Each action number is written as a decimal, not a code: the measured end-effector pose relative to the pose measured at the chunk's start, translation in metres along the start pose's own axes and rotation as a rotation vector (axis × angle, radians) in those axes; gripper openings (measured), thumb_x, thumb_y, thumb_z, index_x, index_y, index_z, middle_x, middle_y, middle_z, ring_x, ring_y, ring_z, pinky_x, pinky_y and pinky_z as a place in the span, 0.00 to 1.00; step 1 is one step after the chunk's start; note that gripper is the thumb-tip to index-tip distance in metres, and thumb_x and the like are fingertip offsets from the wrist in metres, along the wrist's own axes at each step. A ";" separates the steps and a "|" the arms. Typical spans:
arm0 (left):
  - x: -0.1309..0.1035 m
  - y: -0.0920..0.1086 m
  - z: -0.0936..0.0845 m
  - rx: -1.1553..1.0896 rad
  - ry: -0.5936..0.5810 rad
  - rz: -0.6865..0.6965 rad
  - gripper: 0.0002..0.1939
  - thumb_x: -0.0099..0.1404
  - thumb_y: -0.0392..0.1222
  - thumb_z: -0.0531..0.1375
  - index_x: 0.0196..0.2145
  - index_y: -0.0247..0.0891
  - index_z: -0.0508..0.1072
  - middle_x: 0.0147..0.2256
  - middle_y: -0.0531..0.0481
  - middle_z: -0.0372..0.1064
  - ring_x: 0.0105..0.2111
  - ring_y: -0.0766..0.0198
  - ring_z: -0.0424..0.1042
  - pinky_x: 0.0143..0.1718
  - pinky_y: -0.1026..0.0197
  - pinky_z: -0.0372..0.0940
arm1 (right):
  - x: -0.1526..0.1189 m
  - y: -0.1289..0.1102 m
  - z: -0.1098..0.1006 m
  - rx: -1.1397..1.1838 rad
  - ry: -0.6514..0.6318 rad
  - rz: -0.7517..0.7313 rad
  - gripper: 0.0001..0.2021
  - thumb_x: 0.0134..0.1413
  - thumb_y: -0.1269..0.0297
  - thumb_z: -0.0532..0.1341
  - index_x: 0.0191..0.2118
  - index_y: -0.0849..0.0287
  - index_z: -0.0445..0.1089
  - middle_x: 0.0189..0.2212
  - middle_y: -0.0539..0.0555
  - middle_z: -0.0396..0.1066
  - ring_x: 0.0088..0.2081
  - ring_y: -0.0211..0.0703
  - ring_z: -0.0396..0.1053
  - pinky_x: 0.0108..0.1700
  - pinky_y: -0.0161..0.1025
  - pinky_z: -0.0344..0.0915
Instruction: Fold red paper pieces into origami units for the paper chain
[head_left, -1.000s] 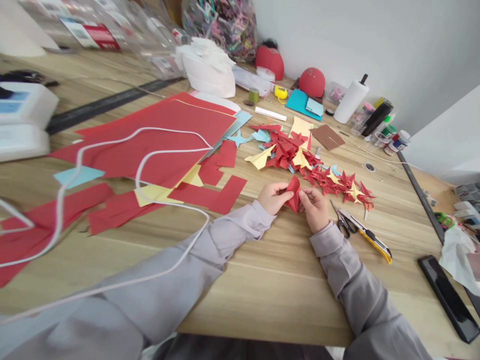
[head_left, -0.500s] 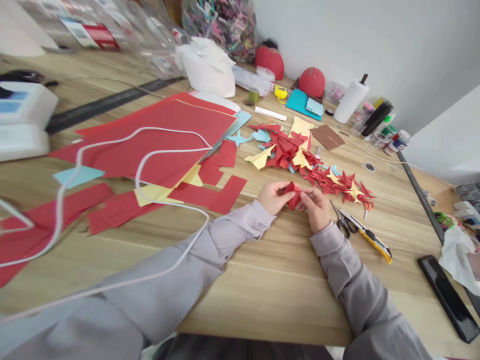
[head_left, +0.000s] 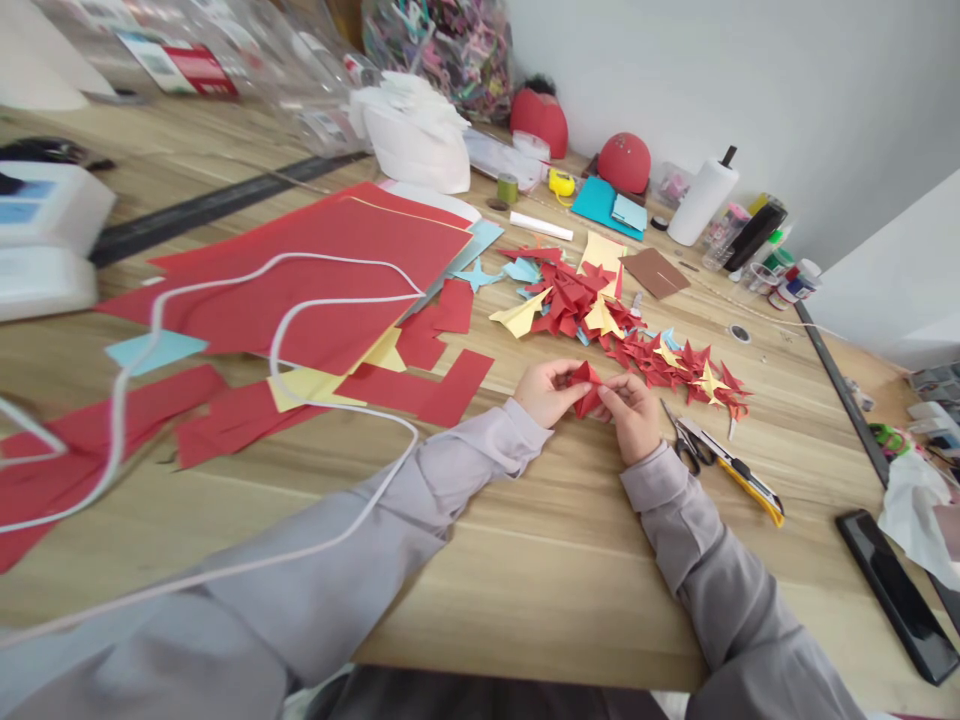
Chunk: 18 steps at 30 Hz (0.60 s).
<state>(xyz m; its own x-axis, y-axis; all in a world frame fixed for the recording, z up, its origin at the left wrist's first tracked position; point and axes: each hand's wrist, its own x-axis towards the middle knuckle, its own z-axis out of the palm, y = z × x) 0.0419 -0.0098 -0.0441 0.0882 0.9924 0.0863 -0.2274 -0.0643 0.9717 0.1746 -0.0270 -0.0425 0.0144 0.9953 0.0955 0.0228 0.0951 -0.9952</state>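
Observation:
Between my two hands is a small piece of folded red paper (head_left: 584, 388), raised over the wooden table. My left hand (head_left: 546, 392) pinches its left side between thumb and fingers. On the right side, my right hand (head_left: 631, 412) grips the paper with thumb and fingertips, which hide part of the folds. Just beyond my hands lies a pile of red paper stars (head_left: 574, 300), with some yellow and light blue ones among them. Scissors (head_left: 686, 448) and a yellow utility knife (head_left: 739, 472) rest to the right of my right hand.
Large red paper sheets (head_left: 315, 270) and cut red strips (head_left: 457, 390) cover the left side. A white cable (head_left: 405, 430) loops over them and my left sleeve. A black phone (head_left: 896, 595) lies at the right. Tape, bottles and a paper roll (head_left: 703, 202) stand at the back.
Almost nothing differs. The folded red paper is tilted very slightly between my fingers; both hands stay in the same place.

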 end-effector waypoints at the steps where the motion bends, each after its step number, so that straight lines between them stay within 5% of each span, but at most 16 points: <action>1: 0.000 0.000 0.000 -0.007 0.007 -0.005 0.14 0.44 0.38 0.64 0.31 0.31 0.73 0.30 0.46 0.73 0.31 0.62 0.70 0.38 0.57 0.65 | 0.000 0.000 0.000 0.002 0.000 0.004 0.10 0.42 0.60 0.63 0.27 0.59 0.63 0.15 0.44 0.65 0.16 0.32 0.64 0.19 0.29 0.58; 18: 0.000 0.003 0.000 -0.063 -0.065 -0.015 0.17 0.44 0.36 0.62 0.35 0.31 0.73 0.34 0.45 0.74 0.35 0.60 0.71 0.39 0.57 0.65 | 0.001 -0.002 -0.002 0.016 -0.017 0.050 0.10 0.40 0.61 0.63 0.27 0.59 0.62 0.14 0.43 0.64 0.15 0.31 0.62 0.18 0.29 0.56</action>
<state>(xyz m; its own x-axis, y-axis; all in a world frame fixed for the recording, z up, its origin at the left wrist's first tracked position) 0.0412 -0.0103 -0.0409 0.1540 0.9841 0.0880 -0.2863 -0.0408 0.9573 0.1764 -0.0259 -0.0406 -0.0015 0.9990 0.0453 0.0066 0.0453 -0.9990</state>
